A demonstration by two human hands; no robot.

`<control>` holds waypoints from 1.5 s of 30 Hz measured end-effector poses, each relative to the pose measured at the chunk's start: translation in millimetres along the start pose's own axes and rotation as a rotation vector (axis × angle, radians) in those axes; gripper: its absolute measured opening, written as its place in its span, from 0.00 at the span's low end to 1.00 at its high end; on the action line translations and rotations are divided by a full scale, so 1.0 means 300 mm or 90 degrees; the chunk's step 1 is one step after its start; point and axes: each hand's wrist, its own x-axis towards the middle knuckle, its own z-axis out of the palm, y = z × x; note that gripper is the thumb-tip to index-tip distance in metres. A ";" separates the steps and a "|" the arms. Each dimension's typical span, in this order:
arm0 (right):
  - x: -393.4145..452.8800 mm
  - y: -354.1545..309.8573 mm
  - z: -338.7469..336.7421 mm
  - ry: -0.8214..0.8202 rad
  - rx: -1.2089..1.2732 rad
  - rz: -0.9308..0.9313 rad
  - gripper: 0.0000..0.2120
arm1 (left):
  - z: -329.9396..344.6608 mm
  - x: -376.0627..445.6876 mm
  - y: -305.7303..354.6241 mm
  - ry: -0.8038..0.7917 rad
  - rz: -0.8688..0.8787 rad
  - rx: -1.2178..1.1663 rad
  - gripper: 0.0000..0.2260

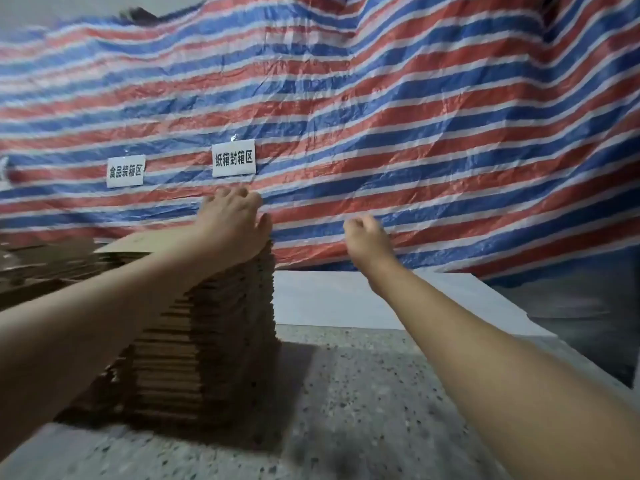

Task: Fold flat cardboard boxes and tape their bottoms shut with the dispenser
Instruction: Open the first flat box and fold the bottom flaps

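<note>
Head view: a tall stack of flat cardboard boxes (207, 327) is seen standing on a speckled stone-like floor (363, 410), its brown corrugated edges layered into a ragged, slightly leaning column. The left hand (235, 223) is laid on the top sheet at the stack's far right corner, fingers bent over the far edge and thumb pressed along the right side, so the top cardboard is gripped. The right hand (367, 237) is held in the air to the right of the stack, well apart from it, its fingers curled loosely inward with nothing held (the fingertips are turned away and blurred). A smooth pale slab (398, 299) is laid flat beyond the stack's right side, its near edge meeting the floor. A crinkled woven tarpaulin (381, 116), striped red, blue and white, is hung behind everything. Two white rectangular paper labels (233, 159) printed with black characters are fixed to it just above the left hand.
</note>
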 end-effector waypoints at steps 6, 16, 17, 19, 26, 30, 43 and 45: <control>0.058 -0.022 0.059 -0.036 -0.040 -0.001 0.22 | 0.016 -0.001 -0.184 -0.256 -0.122 0.076 0.33; 0.084 -0.024 0.113 -0.062 -0.087 -0.006 0.18 | 0.107 -0.110 -0.147 -0.212 -0.030 0.069 0.17; 0.085 -0.026 0.113 -0.063 -0.094 -0.009 0.18 | 0.096 -0.119 -0.138 -0.174 0.001 0.054 0.18; 0.090 -0.034 0.110 -0.072 -0.102 -0.016 0.18 | 0.048 -0.127 -0.119 -0.071 0.070 0.027 0.18; 0.143 -0.106 -0.038 0.026 0.124 -0.047 0.28 | -0.287 -0.013 -0.037 0.304 0.196 -0.205 0.19; 0.121 -0.137 -0.216 0.128 0.273 -0.181 0.24 | -0.393 0.042 0.050 0.313 0.141 -0.382 0.14; -0.290 0.164 -0.427 0.180 0.173 0.005 0.22 | -0.056 -0.246 0.221 0.050 -0.027 -0.728 0.22; -0.345 0.221 -0.415 0.217 0.197 0.079 0.22 | -0.018 -0.310 0.252 -0.011 -0.057 -0.731 0.22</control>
